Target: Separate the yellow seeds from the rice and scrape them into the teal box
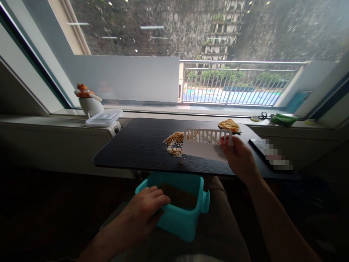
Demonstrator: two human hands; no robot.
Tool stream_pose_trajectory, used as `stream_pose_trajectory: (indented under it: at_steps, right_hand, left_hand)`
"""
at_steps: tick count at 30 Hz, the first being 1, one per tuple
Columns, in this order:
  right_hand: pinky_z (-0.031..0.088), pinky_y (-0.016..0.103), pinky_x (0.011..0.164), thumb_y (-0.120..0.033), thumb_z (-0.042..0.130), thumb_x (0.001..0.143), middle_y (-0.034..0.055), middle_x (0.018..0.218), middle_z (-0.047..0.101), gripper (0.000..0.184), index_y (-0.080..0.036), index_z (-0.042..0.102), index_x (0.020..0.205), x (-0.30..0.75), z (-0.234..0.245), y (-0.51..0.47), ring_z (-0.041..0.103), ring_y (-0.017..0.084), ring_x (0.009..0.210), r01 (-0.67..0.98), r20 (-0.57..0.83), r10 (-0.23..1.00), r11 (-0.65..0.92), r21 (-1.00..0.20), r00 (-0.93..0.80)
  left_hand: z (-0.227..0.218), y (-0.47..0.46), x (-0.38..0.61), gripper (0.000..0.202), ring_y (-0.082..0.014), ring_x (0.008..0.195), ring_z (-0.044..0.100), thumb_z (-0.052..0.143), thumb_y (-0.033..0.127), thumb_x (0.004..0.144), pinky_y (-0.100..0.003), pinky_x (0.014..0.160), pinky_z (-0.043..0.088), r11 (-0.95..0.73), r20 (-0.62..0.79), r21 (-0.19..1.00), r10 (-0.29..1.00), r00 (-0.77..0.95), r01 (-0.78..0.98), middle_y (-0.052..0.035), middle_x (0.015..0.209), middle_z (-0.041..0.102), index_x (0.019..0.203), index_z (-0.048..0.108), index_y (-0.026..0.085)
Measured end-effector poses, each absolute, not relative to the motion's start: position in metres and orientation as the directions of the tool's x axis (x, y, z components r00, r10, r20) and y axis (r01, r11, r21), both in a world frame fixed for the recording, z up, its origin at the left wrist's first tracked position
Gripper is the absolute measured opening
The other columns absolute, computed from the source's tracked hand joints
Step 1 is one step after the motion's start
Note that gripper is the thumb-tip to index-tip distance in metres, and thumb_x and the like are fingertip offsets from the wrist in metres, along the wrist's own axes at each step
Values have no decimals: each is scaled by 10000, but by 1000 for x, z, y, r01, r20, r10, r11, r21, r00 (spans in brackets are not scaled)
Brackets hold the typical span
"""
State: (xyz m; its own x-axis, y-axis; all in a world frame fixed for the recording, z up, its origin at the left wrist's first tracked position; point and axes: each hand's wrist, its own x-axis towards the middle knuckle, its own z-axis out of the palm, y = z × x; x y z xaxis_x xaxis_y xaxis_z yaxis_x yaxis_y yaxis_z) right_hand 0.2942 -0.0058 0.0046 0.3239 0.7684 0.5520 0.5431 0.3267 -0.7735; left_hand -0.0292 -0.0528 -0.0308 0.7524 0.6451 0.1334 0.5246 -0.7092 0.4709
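Note:
My left hand [145,211] grips the near-left rim of a teal plastic box [185,222] that sits on my lap, just below the table's front edge. Brown grains lie inside the box. My right hand [238,156] holds a white slotted plastic scraper [205,143] by its right end, its lower edge resting on the black table [136,145]. Left of the scraper lies a small pile of mixed grains [174,142], yellow and white.
A yellow cloth [229,125] lies at the table's far edge. A dark flat object [259,145] sits at the right. On the sill stand a clear lidded container [103,118], a small white figure [88,100], scissors [263,115] and a green item [283,119].

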Motion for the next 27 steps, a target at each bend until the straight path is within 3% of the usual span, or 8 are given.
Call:
stream_pose_trajectory:
  at_steps: [5,11,17,23,27]
  right_hand:
    - [546,358,732,-510,659,832,36,840,713,316,-211,681,932,292,-6,-17,651,202,776,484,497,800,307,-819,334]
    - [547,347,698,-539,712,764,47,828,724,354,-210,684,890,288,-17,-15,660,212,774,298,366,888,282,-912,278]
    - [514,345,711,-495,654,815,20,812,683,309,-214,664,943,293,-15,6,628,184,748,412,476,780,308,-858,406]
    - [510,354,717,-489,653,805,24,818,682,314,-204,665,936,295,-17,17,624,184,744,439,486,785,308,-844,383]
    - [505,354,716,-504,677,778,26,818,686,342,-199,659,932,296,-16,15,623,188,748,373,433,810,289,-881,396]
  left_hand:
    - [-28,-53,-27,222,-222,932,561,514,39,923,-360,817,431,-710,129,465,646,753,529,-24,972,638,1030,591,218]
    - [-26,-53,-27,238,-220,930,578,534,30,904,-352,811,448,-706,126,460,652,748,538,-23,971,646,1033,609,216]
    - [-25,-53,-27,227,-217,941,574,529,45,911,-360,839,456,-704,117,457,654,747,544,-25,981,652,1031,612,219]
    - [-27,-53,-26,239,-224,949,561,504,37,920,-375,848,444,-704,112,463,649,752,538,-26,988,641,1054,590,215]
    - [-28,-53,-27,234,-225,954,560,510,42,923,-378,855,442,-704,115,459,652,749,542,-24,992,640,1053,587,220]
